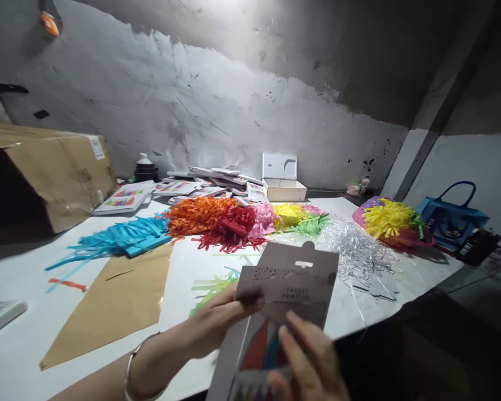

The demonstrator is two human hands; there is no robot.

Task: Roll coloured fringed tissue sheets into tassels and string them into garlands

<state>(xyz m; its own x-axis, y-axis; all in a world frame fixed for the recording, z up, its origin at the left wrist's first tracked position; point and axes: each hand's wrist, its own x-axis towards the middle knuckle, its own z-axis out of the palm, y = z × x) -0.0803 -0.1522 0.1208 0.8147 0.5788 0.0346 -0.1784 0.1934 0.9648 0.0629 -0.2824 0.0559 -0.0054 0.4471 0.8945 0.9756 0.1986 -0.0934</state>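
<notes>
A flat grey-white packaging box (286, 278) with a hang-hole flap at its top is tilted up in front of me. Red, blue and other colours show on its lower front, partly behind my fingers. My left hand (211, 328), with a bangle at the wrist, grips the box's left edge, thumb on the front. On the lower right of the front lie the bent fingers of my right hand (311, 356), somewhat blurred. Beyond the box are yellow-green paper strips (211, 289), a dark red tassel bundle (234, 228) and silver tinsel strands (354, 245).
Blue tassels (125, 234) and orange tassels (200, 214) line the white table beside a brown paper sheet (121, 301). Behind them are stacked flat boxes (217, 181) and an open white box (284, 189). A large carton (67, 172) stands left; a blue bag (453, 220) sits right.
</notes>
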